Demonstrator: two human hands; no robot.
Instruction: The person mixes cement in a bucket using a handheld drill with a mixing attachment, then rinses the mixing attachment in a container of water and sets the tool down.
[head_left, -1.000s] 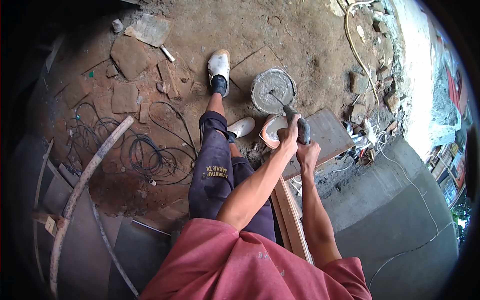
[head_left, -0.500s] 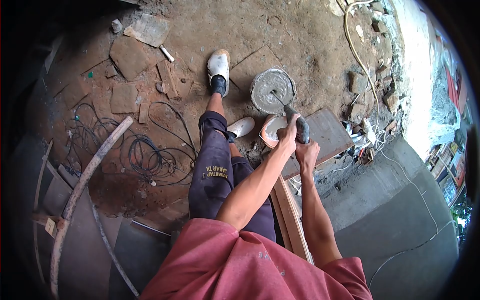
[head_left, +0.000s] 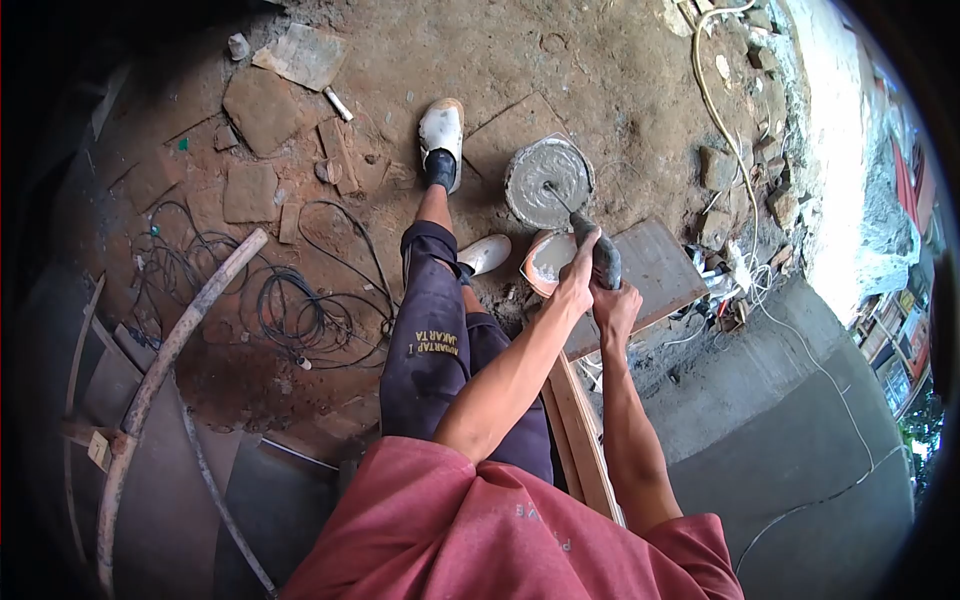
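Observation:
Both hands grip a dark, dirt-smeared power drill (head_left: 606,264) with a thin mixing rod. My left hand (head_left: 577,273) is wrapped round its near left side, and my right hand (head_left: 616,303) closes on its rear end. From the drill the rod (head_left: 560,199) slants into wet grey mortar (head_left: 545,168), which fills a round bucket (head_left: 591,176) nearly to the rim. The rod's lower end is hidden in the mortar. Beside the bucket, below my left hand, stands an orange-rimmed container (head_left: 527,268) with pale grey stuff inside.
A flat board (head_left: 655,265) lies right of the hands. Black cable (head_left: 290,305) is tangled on the dirt floor at left, near a curved pole (head_left: 180,335). Broken bricks (head_left: 716,168) and a pale hose (head_left: 703,75) line the right side. My white shoe (head_left: 441,125) stands left of the bucket.
Both hands stay on the drill, and the rod stays in the mortar. The swirl pattern on the mortar's surface differs slightly. The whole view has shifted a little.

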